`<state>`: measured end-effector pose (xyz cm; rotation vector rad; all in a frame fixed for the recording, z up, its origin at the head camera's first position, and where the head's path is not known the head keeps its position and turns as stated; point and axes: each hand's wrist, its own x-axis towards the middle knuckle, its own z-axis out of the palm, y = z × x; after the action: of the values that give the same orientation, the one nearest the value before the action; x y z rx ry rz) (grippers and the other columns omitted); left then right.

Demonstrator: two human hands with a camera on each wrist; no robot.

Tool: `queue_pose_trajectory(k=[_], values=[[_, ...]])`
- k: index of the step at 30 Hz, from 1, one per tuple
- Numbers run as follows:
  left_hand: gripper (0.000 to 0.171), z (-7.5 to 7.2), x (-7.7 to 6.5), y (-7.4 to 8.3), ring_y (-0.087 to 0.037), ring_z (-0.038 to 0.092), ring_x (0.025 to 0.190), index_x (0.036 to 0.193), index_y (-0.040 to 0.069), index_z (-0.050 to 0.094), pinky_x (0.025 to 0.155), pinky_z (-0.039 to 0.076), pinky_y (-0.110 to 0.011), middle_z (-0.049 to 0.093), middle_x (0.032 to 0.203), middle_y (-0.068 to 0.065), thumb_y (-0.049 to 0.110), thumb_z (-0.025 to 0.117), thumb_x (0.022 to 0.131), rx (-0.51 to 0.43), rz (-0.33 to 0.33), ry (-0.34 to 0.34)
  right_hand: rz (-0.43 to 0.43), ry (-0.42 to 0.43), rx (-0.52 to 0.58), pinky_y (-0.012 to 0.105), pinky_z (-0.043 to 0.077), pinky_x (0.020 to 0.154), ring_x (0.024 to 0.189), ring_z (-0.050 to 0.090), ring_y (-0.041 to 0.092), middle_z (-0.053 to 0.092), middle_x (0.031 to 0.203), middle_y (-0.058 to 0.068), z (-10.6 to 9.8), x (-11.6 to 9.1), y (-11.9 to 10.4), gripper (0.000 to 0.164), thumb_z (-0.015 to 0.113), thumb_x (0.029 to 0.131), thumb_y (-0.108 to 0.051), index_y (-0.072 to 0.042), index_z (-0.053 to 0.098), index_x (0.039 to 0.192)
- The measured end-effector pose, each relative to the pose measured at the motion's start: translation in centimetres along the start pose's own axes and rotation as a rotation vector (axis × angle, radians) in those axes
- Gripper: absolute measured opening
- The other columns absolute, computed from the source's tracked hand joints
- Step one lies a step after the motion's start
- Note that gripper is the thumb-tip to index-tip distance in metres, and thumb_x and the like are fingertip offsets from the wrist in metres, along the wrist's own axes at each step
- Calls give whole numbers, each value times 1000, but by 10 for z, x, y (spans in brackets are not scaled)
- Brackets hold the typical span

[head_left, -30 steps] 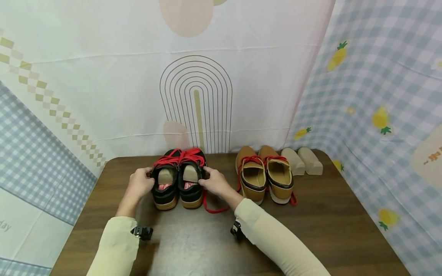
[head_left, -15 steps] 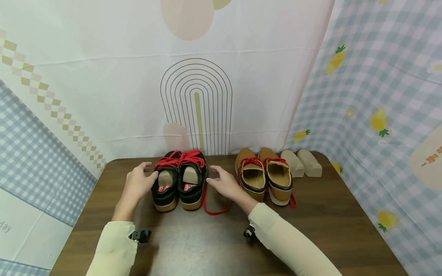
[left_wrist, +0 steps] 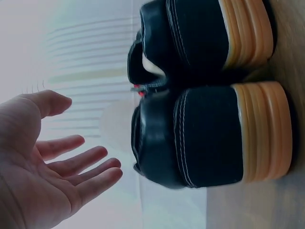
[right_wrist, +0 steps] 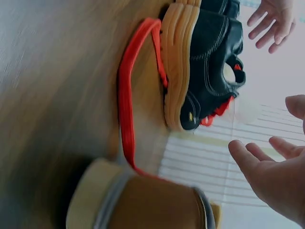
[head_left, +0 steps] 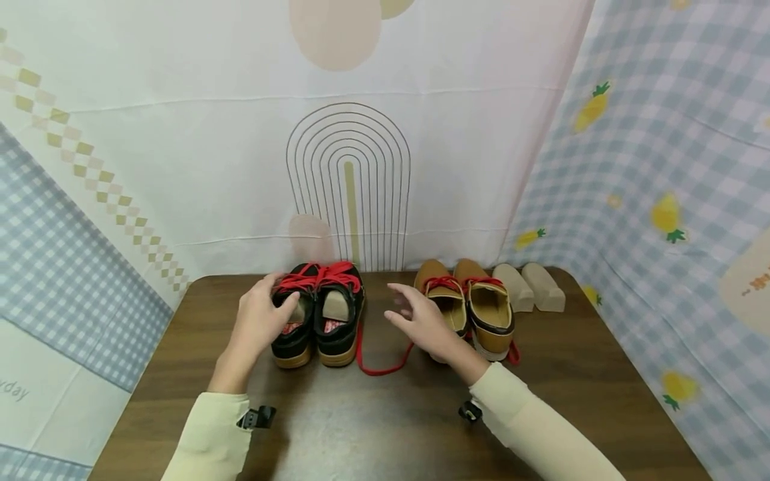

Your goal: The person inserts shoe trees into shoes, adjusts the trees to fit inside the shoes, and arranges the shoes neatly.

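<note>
A pair of black shoes (head_left: 338, 334) with red laces (head_left: 337, 272) and tan soles stands side by side at the back left of the table, toes to the wall. Each has a beige block-like insert (head_left: 335, 306) in its opening. My left hand (head_left: 259, 317) hovers over the left black shoe, partly covering it; the left wrist view shows its fingers spread and holding nothing. My right hand (head_left: 424, 319) is in the air between the two pairs, fingers loosely extended, nearest the brown shoes (head_left: 492, 314), and hides part of the left brown one.
Two beige blocks (head_left: 543, 287) lie at the back right beside the brown shoes, whose red laces are also loosely tied. A red lace (head_left: 385, 371) loops across the wooden table (head_left: 349, 427) between the pairs. A patterned cloth wall (head_left: 240, 167) rises behind.
Both hands have let go of the black shoes. The right hand has moved right toward the brown shoes; the left has lifted slightly over the left black shoe. The shoes stay in place.
</note>
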<state>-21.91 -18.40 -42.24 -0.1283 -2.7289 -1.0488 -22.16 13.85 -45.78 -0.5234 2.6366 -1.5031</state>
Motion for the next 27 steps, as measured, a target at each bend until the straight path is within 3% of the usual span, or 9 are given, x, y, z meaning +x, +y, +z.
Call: queue_pose_trajectory(k=[6,11,16,27], values=[[63,14,-5,15,-44,50,138,150,1,48,111,42,-60,52,150,-26,31,69,99,36,114,-3,-89,30,-203,47,55,100,123,62,28,59,139,10,-24,-11,6,59,70,100,-30,-17,48,153],[67,27,-10,27,-44,47,141,151,2,48,113,40,-60,50,151,-25,33,72,97,104,196,-17,-121,35,-266,49,54,101,124,61,33,56,146,13,-42,-18,10,60,71,100,-27,-12,48,152],[73,41,-14,36,-44,43,144,154,4,45,113,39,-64,46,156,-24,41,70,97,186,264,-52,-119,41,-324,50,53,101,128,59,32,55,148,13,-55,-27,17,61,72,99,-27,-9,48,151],[77,64,-18,46,-45,34,151,158,8,40,121,31,-57,41,160,-23,52,62,100,342,417,-102,-99,101,-491,58,48,103,127,57,36,58,140,18,-76,-44,44,58,76,96,-23,-4,54,146]])
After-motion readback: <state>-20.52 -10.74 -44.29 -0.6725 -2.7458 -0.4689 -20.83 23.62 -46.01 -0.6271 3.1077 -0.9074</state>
